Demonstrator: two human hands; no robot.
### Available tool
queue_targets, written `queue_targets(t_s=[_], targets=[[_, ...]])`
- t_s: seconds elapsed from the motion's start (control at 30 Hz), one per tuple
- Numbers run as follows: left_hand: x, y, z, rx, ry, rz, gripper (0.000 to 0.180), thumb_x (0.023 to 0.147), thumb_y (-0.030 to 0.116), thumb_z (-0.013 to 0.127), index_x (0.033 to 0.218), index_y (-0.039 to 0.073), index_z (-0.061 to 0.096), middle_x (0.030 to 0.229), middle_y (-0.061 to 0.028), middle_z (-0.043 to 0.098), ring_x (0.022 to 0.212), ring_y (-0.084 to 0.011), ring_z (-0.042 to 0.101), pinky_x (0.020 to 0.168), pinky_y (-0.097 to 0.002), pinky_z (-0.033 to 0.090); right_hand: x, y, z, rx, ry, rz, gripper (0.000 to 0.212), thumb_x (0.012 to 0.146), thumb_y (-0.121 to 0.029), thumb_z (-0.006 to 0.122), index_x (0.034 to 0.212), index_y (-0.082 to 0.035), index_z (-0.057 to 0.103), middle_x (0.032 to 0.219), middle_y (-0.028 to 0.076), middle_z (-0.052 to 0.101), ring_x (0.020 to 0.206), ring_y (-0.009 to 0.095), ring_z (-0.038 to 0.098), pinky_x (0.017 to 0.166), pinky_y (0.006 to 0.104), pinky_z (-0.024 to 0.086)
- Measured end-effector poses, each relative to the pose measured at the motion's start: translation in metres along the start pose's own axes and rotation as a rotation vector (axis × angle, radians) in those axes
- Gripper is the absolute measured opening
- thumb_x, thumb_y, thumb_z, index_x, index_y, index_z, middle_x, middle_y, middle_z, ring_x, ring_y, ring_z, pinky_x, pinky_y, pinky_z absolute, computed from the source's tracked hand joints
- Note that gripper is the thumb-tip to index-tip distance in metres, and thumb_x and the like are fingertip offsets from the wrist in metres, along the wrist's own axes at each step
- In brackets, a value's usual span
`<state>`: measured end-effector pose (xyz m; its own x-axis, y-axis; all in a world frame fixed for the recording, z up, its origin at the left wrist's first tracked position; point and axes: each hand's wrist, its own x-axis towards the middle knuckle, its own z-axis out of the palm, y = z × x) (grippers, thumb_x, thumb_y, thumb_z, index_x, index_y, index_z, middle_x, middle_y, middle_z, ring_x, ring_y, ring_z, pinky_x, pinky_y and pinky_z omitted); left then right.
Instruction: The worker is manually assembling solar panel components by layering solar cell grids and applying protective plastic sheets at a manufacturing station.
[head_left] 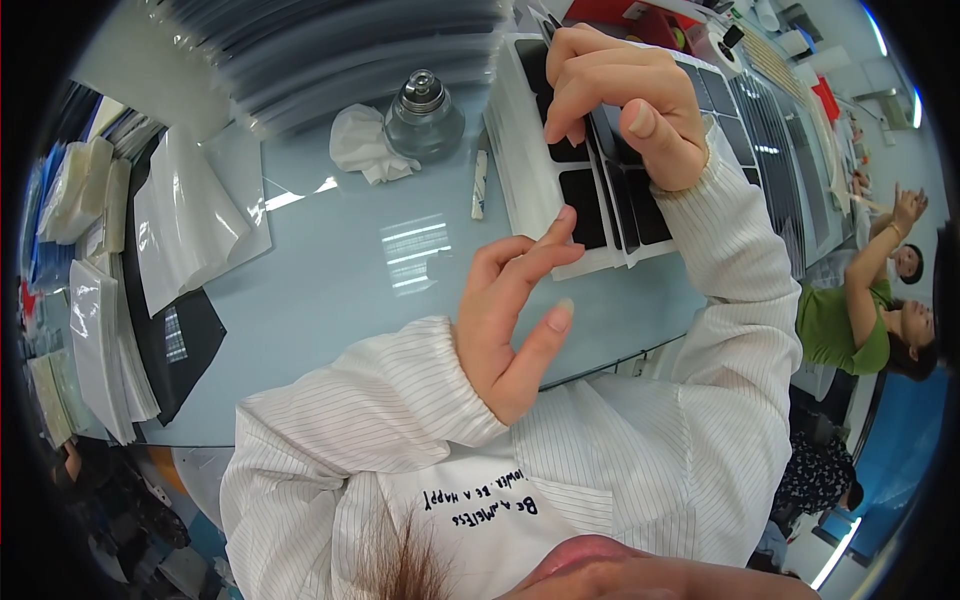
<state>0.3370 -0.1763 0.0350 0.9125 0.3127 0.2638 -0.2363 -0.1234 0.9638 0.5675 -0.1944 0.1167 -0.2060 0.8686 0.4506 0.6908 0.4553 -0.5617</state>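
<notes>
Head view | left hand (510,320) fingers spread, fingertip touching black panel (583,215)

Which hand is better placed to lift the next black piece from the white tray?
Right, probably: the right hand already pinches a black piece over the white tray. The left hand only touches its near edge.

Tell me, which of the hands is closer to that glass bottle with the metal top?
Left. The left hand is below and right of the glass bottle, apart from it; the right hand lies farther right, over the white tray.
</notes>
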Motion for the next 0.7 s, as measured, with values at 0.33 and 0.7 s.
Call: queue_targets(t_s=[0.33, 0.7], targets=[[-0.001, 0.003, 0.009, -0.079, 0.107, -0.008, 0.046, 0.085, 0.015, 0.05, 0.128, -0.002, 0.047, 0.144, -0.0193, 0.042, 0.108, -0.0283, 0.042, 0.096, -0.0361, 0.034, -0.001, -0.002, 0.0, 0.009, -0.005, 0.058, 0.073, 0.093, -0.062, 0.033, 0.072, 0.0, 0.064, 0.063, 0.007, 0.054, 0.067, 0.019, 0.049, 0.053, 0.0278, 0.038], [0.008, 0.009, 0.005, 0.016, -0.02, 0.109, 0.049, 0.09, 0.023, 0.045, 0.131, -0.003, 0.045, 0.144, -0.0242, 0.039, 0.113, -0.0238, 0.042, 0.103, -0.0349, 0.028, 0.005, -0.003, 0.0, -0.034, -0.019, 0.012, 0.074, 0.094, -0.063, 0.03, 0.071, -0.001, 0.063, 0.062, 0.008, 0.055, 0.067, 0.022, 0.047, 0.059, 0.0305, 0.037]])
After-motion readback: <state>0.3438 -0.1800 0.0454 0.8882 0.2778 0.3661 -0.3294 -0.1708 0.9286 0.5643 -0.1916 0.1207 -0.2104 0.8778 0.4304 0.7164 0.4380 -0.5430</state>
